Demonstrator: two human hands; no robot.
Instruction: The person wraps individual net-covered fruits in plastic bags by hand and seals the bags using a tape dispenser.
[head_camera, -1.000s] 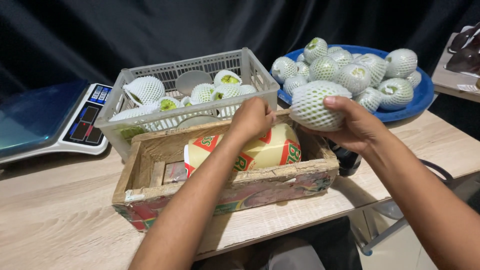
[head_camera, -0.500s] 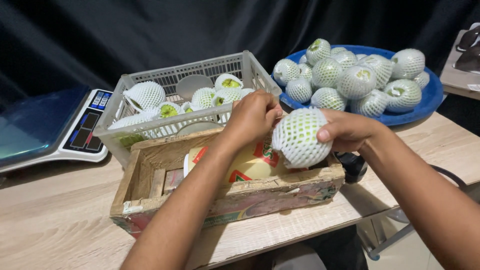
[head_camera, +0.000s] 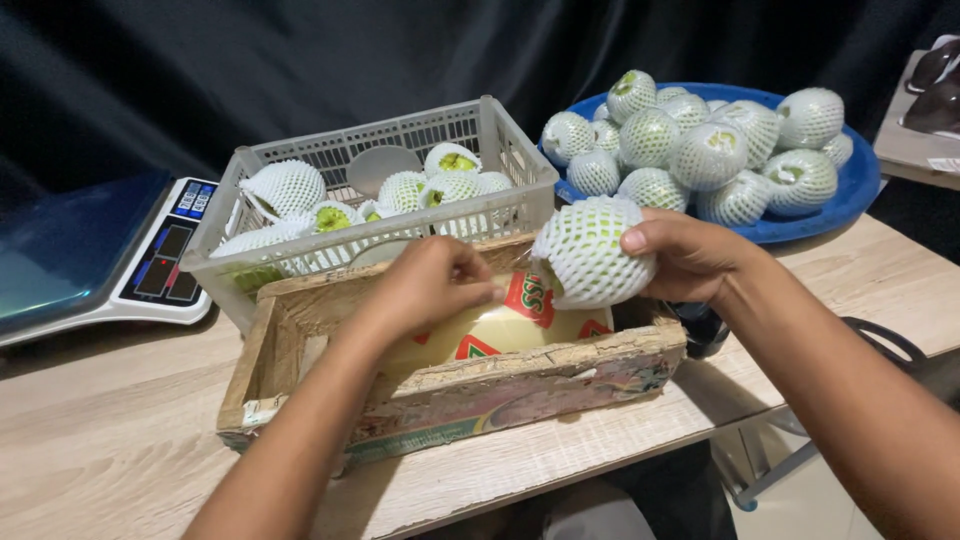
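The left hand (head_camera: 432, 285) covered part of the yellow packet (head_camera: 500, 325) lying in the wooden crate (head_camera: 450, 385), and the crate's front wall hid the packet's lower edge. The foam net sleeve (head_camera: 592, 250) held by the right hand (head_camera: 690, 255) concealed the fruit inside it. The weighing scale (head_camera: 120, 255) was cut off by the left edge; its display was too small to make out. Dark objects (head_camera: 935, 95) at the right edge were cut off and could not be identified. A dark item (head_camera: 700, 328) behind the crate's right end was mostly hidden. Both forearms ran out of the bottom edge.
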